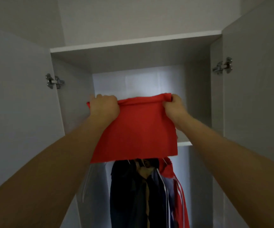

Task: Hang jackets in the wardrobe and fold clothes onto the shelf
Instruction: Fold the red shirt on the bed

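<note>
1. Seeing wardrobe [198,89] open, both doors swung wide.
2. Hanging jackets [142,195] fill the lower section, dark ones plus a red striped one.
3. Folded red cloth [134,129] held up at the shelf [184,143] opening.
4. My left hand [104,106] and right hand [174,106] each grip a top corner, well apart.

Red cloth [133,129] hides shelf edge [184,143] (mostly).

I hold the cloth [133,129] before the shelf [184,143], my hands at its top corners. Jackets [141,195] hang below the shelf.
</note>
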